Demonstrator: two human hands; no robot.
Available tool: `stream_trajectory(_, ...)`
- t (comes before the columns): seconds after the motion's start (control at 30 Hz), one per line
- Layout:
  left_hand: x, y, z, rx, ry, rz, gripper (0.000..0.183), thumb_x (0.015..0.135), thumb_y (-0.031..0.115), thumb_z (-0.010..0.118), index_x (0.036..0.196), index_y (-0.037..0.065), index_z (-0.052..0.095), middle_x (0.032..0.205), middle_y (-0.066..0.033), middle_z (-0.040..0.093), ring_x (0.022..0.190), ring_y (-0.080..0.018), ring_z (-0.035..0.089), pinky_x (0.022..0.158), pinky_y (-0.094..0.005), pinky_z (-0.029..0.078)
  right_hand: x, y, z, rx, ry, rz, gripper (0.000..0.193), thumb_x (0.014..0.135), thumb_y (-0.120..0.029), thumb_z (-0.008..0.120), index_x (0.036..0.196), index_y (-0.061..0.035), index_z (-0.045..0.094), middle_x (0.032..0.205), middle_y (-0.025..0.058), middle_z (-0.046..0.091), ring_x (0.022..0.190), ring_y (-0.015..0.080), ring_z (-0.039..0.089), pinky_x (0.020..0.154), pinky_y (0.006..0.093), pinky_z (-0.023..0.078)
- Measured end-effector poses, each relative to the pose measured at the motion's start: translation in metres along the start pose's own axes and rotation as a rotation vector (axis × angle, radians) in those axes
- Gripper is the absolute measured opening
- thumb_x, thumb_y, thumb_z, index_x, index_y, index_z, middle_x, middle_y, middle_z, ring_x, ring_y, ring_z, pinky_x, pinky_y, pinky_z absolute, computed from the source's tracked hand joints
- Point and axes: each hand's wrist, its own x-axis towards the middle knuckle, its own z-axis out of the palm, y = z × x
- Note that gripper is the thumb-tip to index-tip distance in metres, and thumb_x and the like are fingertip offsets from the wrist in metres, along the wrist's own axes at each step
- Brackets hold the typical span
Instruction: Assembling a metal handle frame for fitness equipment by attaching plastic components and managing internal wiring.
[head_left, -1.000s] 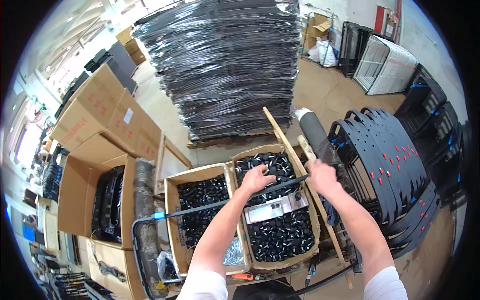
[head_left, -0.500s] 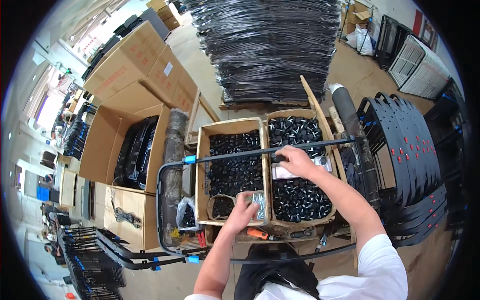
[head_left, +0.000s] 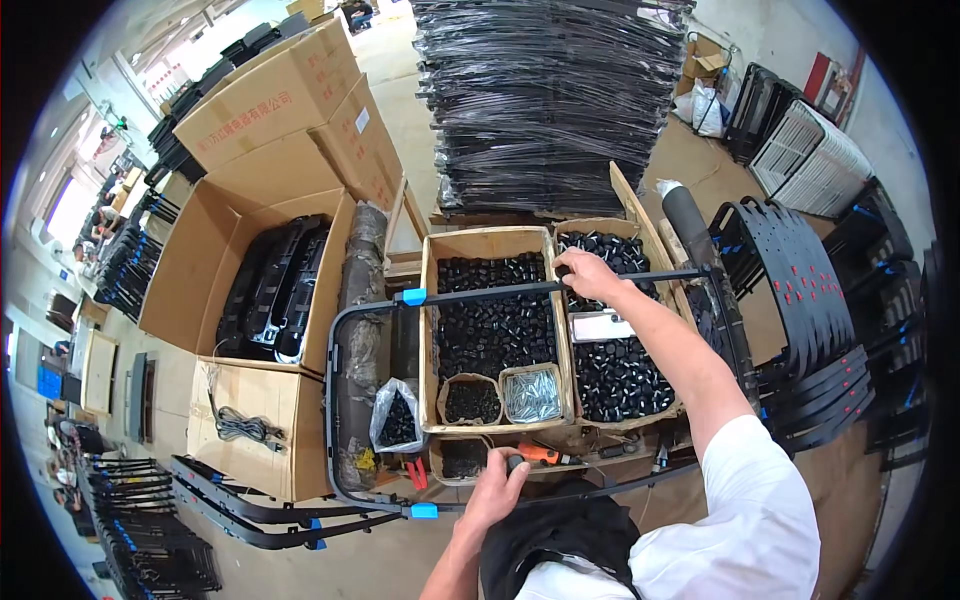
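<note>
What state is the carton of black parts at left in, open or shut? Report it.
Open: the carton has a flap spread outward, and the black parts inside show from above.

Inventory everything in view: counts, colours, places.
parts boxes: 2, tan, centre, black pieces inside
frame: 1, black, across the parts boxes
clips: 2+, blue, on frame
small tubs: 2, tan, left box's near end
screws: many, silver, right tub
tray: 1, pale, over right box
bag: 1, clear, left of boxes
orange tool: 1, orange, boxes' near side
red handles: 2, red, near side of bag
rolls: 2, dark, flanking boxes
open carton: 1, brown, left
stacked cartons: 2+, brown, behind it
cable: 1, dark, lower left
wrapped stack: 1, black, far centre
curved panels: several, black, right
white frames: several, white, upper right
left hand: 1, bare, fingers holding dark piece
right hand: 1, bare, at frame's far bar
</note>
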Motion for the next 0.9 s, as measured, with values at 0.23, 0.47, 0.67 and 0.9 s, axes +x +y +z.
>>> stream_trajectory(0.23, -0.026, -0.023, -0.033, 0.049, -0.041, 0.283, 0.037, 0.105, 0.027, 0.068, 0.136, 0.007, 0.066, 0.126, -0.0206, 0.073, 0.118, -0.0398, 0.069, 0.101, -0.0447, 0.055, 0.017, -0.020, 0.003, -0.214, -0.112, 0.074, 0.036, 0.081, 0.000, 0.063, 0.114, -0.0058, 0.075, 0.116, 0.0203, 0.071, 0.119, 0.0396, 0.066, 0.106, 0.0461, 0.053)
stream_trajectory(0.47, -0.047, -0.025, -0.044, 0.121, 0.022, 0.246, 0.040, 0.104, 0.027, 0.070, 0.139, 0.008, 0.065, 0.126, -0.0197, 0.073, 0.114, -0.0391, 0.071, 0.097, -0.0444, 0.056, 0.025, -0.026, 0.003, -0.335, -0.106, 0.071, 0.029, 0.080, -0.004, 0.065, 0.107, -0.0022, 0.076, 0.113, 0.0232, 0.074, 0.113, 0.0414, 0.070, 0.102, 0.0488, 0.056)
stream_trajectory(0.67, -0.072, -0.006, -0.016, 0.053, 0.127, 0.096, 0.040, 0.103, 0.020, 0.071, 0.140, 0.009, 0.065, 0.108, -0.0167, 0.075, 0.091, -0.0281, 0.072, 0.085, -0.0380, 0.057, 0.029, -0.040, -0.001, -0.428, -0.148, 0.227, 0.036, 0.089, -0.032, 0.072, 0.111, -0.0041, 0.075, 0.105, 0.0236, 0.078, 0.106, 0.0426, 0.074, 0.095, 0.0532, 0.059)
stream_trajectory(0.9, -0.079, -0.009, 0.050, -0.027, 0.155, 0.020, 0.041, 0.102, 0.018, 0.069, 0.142, 0.009, 0.065, 0.121, -0.0173, 0.074, 0.107, -0.0314, 0.072, 0.097, -0.0399, 0.055, 0.027, -0.019, 0.012, -0.432, -0.086, 0.155, 0.046, 0.105, -0.045, 0.057, 0.103, -0.0049, 0.079, 0.109, 0.0217, 0.078, 0.109, 0.0419, 0.074, 0.097, 0.0540, 0.057)
